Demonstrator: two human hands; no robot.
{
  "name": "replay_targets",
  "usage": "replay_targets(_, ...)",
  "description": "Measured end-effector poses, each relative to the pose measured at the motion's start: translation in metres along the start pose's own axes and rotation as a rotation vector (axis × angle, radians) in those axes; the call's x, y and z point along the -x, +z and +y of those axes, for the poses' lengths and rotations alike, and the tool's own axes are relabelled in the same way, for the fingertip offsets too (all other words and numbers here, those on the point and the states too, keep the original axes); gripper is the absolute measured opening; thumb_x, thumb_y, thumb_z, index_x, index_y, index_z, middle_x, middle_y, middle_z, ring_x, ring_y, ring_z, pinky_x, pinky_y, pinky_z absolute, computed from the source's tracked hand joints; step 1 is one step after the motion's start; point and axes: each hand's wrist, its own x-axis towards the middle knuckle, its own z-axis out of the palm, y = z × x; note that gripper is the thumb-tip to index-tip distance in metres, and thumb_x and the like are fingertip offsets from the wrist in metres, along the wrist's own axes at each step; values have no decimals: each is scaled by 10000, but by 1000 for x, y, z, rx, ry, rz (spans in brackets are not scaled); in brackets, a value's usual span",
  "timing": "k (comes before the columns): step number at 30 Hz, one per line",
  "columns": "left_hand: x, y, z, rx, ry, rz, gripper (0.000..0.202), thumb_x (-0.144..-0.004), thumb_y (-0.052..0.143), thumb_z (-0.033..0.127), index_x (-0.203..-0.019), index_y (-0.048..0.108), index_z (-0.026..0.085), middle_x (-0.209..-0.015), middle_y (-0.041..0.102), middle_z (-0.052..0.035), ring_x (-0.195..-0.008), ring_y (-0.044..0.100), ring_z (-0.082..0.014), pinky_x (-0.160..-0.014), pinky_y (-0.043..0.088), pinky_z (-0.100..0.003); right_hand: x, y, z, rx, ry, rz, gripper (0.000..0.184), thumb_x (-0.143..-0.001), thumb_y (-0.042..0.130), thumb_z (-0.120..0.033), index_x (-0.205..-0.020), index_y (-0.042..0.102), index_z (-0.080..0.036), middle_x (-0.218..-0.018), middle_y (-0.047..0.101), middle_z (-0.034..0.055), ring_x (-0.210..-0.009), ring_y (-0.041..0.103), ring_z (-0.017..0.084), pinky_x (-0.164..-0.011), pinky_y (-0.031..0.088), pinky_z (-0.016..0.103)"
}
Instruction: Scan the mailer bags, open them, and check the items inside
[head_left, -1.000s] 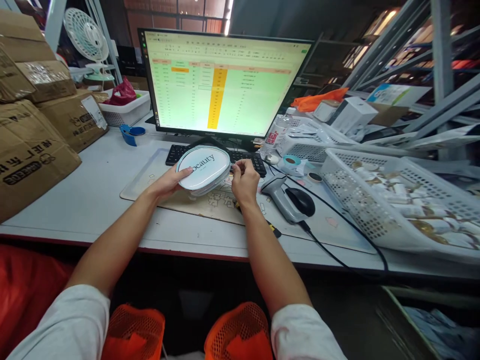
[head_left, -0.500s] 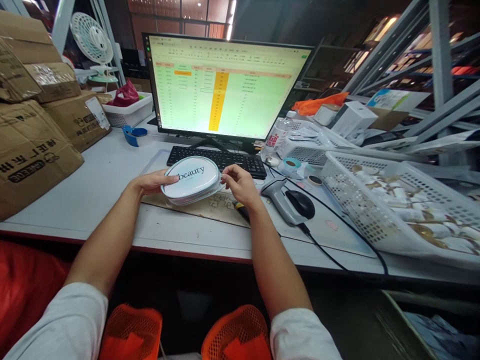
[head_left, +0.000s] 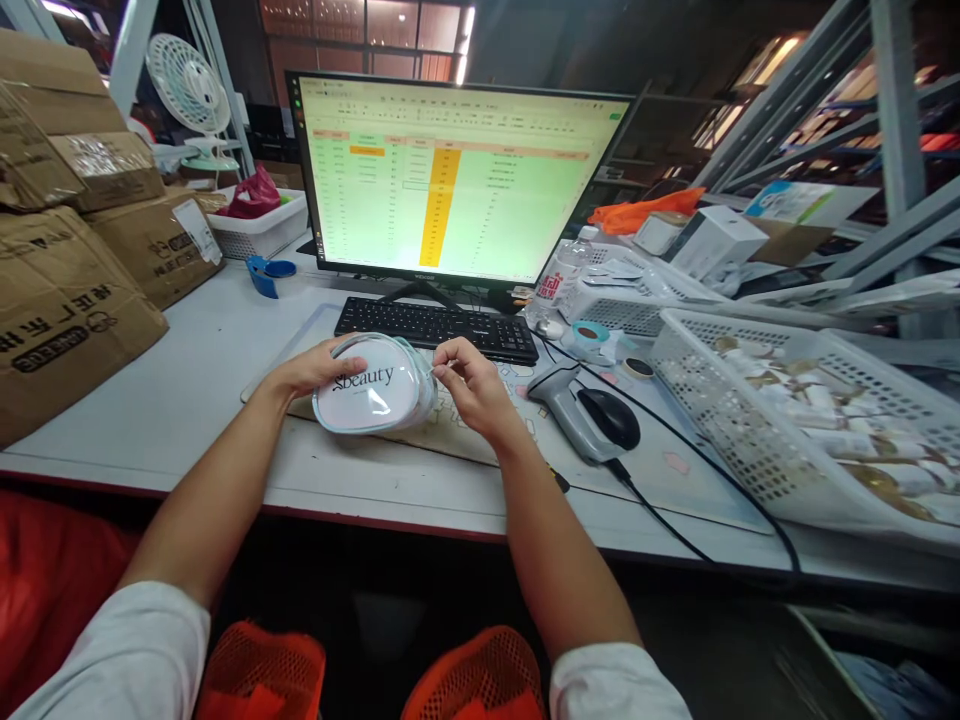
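Note:
A round white pouch printed "beauty" (head_left: 373, 392) with a pale blue rim is held low over the brown mat (head_left: 450, 425) in front of the keyboard (head_left: 436, 326). My left hand (head_left: 315, 366) grips its left edge with the thumb lying over the top. My right hand (head_left: 466, 385) is at its right edge, thumb and forefinger pinched together on something small there, perhaps the zipper pull.
A monitor (head_left: 450, 180) showing a spreadsheet stands behind the keyboard. To the right lie a grey barcode scanner (head_left: 566, 408), a black mouse (head_left: 611, 415) with its cable, and a white basket (head_left: 810, 420) full of small packets. Cardboard boxes (head_left: 67, 300) are stacked at the left.
The pouch has come down and toward me, from above the keyboard to just over the mat, tilting its face more my way. Both hands moved with it.

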Motion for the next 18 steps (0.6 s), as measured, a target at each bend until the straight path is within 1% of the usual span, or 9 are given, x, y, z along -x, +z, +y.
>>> replay_targets(3,8,12,14,-141,-19,-184,586,-680,895,418,-1213,728,242,-1145,725,-82,-1009,687,-263,-797,564,-276,0,4,-1,43,-30,-8,103,-962,558,-315,-915,580,-227,-927,588,38,-855,547,190,-793,456,337)
replay_targets(5,13,22,23,-173,-38,-305,684,-691,889,373,-1331,662,284,-1210,708,-69,-1084,674,-266,-838,563,-279,0,3,-3,-44,11,-76,144,-962,575,-365,-928,584,-225,-936,594,38,-856,549,189,-775,460,328)
replay_targets(7,17,28,28,-151,-79,-393,805,-708,877,354,-1443,552,317,-1172,715,-62,-1049,690,-256,-803,569,-281,1,0,-6,-177,78,-203,214,-951,606,-438,-941,590,-225,-919,591,31,-823,542,179,-730,462,311)
replay_targets(9,18,27,27,-102,-127,-449,894,-703,882,349,-1496,469,325,-1109,725,-61,-967,710,-249,-737,570,-281,2,0,-8,-268,128,-310,274,-938,626,-496,-941,595,-224,-872,580,19,-770,524,167,-685,455,296)
replay_targets(11,16,22,21,-30,-151,-446,954,-670,908,357,-1503,445,319,-1094,725,-65,-929,715,-245,-701,566,-275,3,2,-8,-285,139,-308,294,-937,629,-515,-928,591,-224,-862,590,19,-768,532,167,-696,464,300)
replay_targets(12,14,19,16,15,-152,-411,961,-652,921,372,-1492,456,312,-1100,723,-69,-926,715,-243,-696,565,-272,3,5,-8,-279,130,-252,286,-942,624,-508,-925,583,-225,-882,607,26,-795,552,174,-723,476,310)
replay_targets(13,11,16,9,66,-151,-359,946,-636,931,401,-1465,488,295,-1099,722,-75,-920,714,-242,-697,565,-272,3,8,-7,-265,112,-160,267,-951,616,-491,-930,574,-228,-917,626,36,-838,578,184,-764,489,324)
replay_targets(16,-1,15,-12,238,-168,-186,782,-629,916,544,-1279,640,210,-1086,730,-116,-917,713,-257,-734,582,-306,3,18,-2,-152,35,239,195,-987,565,-434,-983,541,-240,-1019,652,65,-965,619,210,-889,497,366)
replay_targets(18,-10,21,-24,354,-175,-68,685,-640,889,608,-1137,691,180,-1092,735,-132,-926,708,-255,-763,589,-319,4,21,2,-37,-22,436,176,-1004,527,-418,-1011,526,-242,-1044,648,75,-997,621,218,-924,492,385)
